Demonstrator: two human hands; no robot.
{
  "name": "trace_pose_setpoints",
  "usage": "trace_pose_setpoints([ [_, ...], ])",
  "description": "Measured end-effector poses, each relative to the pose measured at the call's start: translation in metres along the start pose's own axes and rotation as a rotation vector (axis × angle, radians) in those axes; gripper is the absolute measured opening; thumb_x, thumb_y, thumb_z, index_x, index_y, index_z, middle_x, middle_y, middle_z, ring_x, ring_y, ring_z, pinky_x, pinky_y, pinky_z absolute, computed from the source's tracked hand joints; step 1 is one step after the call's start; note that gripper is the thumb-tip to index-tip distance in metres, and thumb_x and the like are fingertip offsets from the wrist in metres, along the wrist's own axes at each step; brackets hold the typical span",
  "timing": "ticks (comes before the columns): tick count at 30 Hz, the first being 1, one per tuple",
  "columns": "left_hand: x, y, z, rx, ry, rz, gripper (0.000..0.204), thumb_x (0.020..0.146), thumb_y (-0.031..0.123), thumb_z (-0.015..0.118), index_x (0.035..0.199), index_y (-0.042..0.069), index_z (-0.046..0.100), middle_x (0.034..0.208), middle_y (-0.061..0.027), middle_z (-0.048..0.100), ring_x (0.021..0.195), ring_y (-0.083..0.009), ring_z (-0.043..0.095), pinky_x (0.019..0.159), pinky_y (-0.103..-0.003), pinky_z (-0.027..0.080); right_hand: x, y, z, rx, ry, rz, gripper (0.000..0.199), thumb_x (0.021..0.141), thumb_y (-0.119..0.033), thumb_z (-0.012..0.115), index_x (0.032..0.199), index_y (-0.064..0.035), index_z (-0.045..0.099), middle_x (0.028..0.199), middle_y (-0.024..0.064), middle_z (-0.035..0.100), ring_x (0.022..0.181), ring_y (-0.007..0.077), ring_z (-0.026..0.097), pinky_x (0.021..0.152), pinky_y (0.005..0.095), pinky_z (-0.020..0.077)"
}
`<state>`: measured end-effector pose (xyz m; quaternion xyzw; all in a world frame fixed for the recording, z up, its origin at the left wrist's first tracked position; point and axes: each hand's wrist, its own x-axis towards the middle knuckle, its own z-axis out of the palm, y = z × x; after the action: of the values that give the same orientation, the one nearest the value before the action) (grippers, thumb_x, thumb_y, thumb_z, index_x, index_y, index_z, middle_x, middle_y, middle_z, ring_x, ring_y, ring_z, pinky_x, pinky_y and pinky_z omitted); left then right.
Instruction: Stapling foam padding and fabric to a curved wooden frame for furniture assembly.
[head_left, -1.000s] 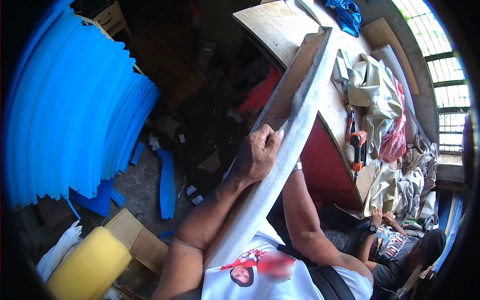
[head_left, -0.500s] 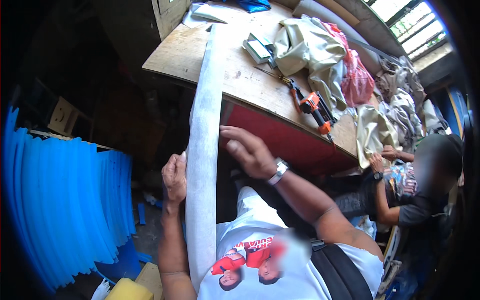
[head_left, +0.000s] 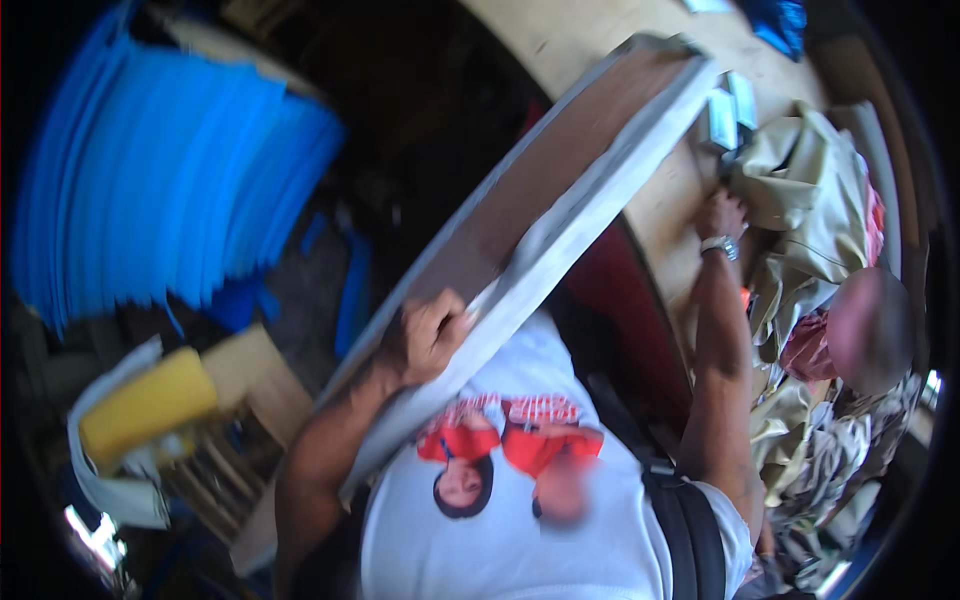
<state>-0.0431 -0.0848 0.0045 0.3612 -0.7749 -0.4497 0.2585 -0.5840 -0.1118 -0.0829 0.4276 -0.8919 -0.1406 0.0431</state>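
One long board (head_left: 590,150), brown face toward us, pale fabric along its edges. It slants from beside our body at lower left up to the table (head_left: 660,205), far end over the tabletop; can't tell if it touches.

Two hands. Our left hand (head_left: 433,335) is on the board's near edge, fingers curled in, thumb against the pale rim. Our right hand (head_left: 722,215) is at the table, just beside the cream cloth (head_left: 800,175), arm stretched out. Its fingers look bent, but it's blurred; we can't tell if they pinch anything. One metal watch (head_left: 720,246) on that wrist.

On the table: pale small boxes (head_left: 728,115), looks like two, just past the right hand; one blue bag (head_left: 778,25) at the far end; one grey roll (head_left: 880,150) behind the cloth. Surface is bare light wood. One dark red panel (head_left: 615,290) sits under the table edge.

Room: dim on our left. One stack of blue sheets (head_left: 160,170), too blurred to count; one yellow roll (head_left: 150,405) near lower left, beside a light wooden piece (head_left: 265,370).
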Motion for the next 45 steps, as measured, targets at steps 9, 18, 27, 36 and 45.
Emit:
trace_pose_setpoints([
  [9,-0.017,-0.033,-0.001,-0.101,0.082,0.010,0.029,0.091,0.024,0.072,0.082,0.006,0.051,0.062,-0.0134,0.056,0.055,-0.0342,0.063,0.050,-0.041,0.047,-0.113,-0.027,-0.175,0.959,0.083,-0.223,0.033,0.103,-0.024,0.051,0.126,-0.0032,0.061,0.094,0.0027,0.065,0.065,0.0070,0.054,0.054,0.0230,0.0429],
  [18,-0.032,-0.038,0.018,-0.157,0.146,0.001,0.024,0.094,0.019,0.066,0.081,0.006,0.050,0.062,-0.0146,0.058,0.058,-0.0354,0.065,0.051,-0.044,0.049,-0.247,-0.146,-0.316,0.225,-0.313,-1.108,0.039,0.081,-0.003,0.071,0.119,-0.0142,0.070,0.072,0.0055,0.063,0.057,0.0231,0.060,0.051,0.0356,0.0469],
  [27,-0.063,-0.054,-0.015,-0.177,0.090,-0.006,0.021,0.093,0.023,0.065,0.090,0.004,0.055,0.065,-0.0179,0.065,0.062,-0.0373,0.068,0.056,-0.047,0.054,-0.288,-0.216,-0.326,-0.128,-0.202,-1.183,0.029,0.083,-0.009,0.067,0.111,-0.0173,0.071,0.075,0.0029,0.063,0.065,0.0223,0.064,0.055,0.0391,0.0480],
  [36,-0.039,-0.047,-0.007,-0.155,0.081,0.012,0.021,0.094,0.022,0.064,0.091,0.003,0.055,0.064,-0.0183,0.064,0.060,-0.0368,0.067,0.055,-0.047,0.054,-0.264,-0.232,-0.345,-0.349,-0.298,-1.196,0.023,0.080,-0.011,0.068,0.103,-0.0147,0.071,0.080,0.0069,0.067,0.071,0.0248,0.068,0.061,0.0379,0.0508],
  [45,-0.031,-0.048,-0.003,-0.206,0.089,-0.013,0.025,0.096,0.024,0.062,0.085,0.003,0.055,0.065,-0.0185,0.064,0.063,-0.0394,0.067,0.056,-0.047,0.053,-0.277,-0.262,-0.353,-0.533,-0.315,-1.199,0.020,0.085,-0.017,0.063,0.102,-0.0083,0.069,0.083,0.0095,0.068,0.073,0.0265,0.069,0.063,0.0406,0.0538],
])
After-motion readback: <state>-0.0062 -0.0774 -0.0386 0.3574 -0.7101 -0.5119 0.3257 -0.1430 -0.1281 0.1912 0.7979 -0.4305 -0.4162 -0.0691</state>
